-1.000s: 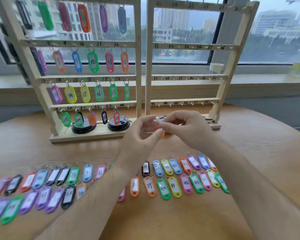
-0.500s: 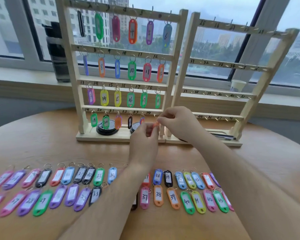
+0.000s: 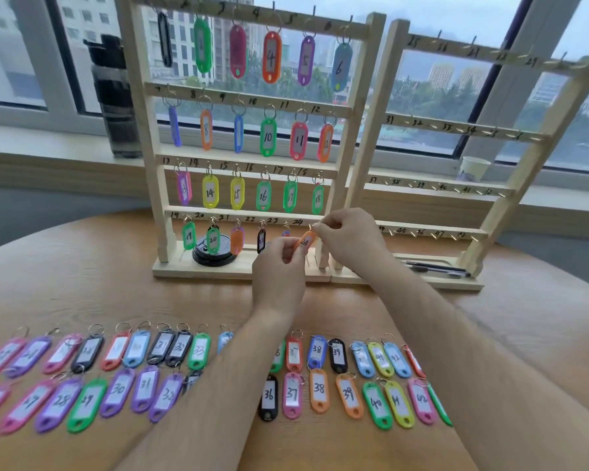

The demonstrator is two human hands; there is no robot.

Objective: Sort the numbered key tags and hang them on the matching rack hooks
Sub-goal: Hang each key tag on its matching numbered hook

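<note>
My left hand [image 3: 279, 277] pinches the lower end of the orange key tag [image 3: 305, 240], a slim oval with a white paper label hand-marked 24, while my right hand [image 3: 347, 239] pinches its small metal ring [image 3: 310, 227]. The tag slants between both hands just beside the 24 mark on the left rack's [image 3: 357, 130] bottom rail, above the wooden table [image 3: 82, 283].

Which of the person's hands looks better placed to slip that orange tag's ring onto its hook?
Probably the right hand: it pinches the ring of the orange tag beside the rack's 24 mark. The left hand only holds the tag's lower end.
</note>
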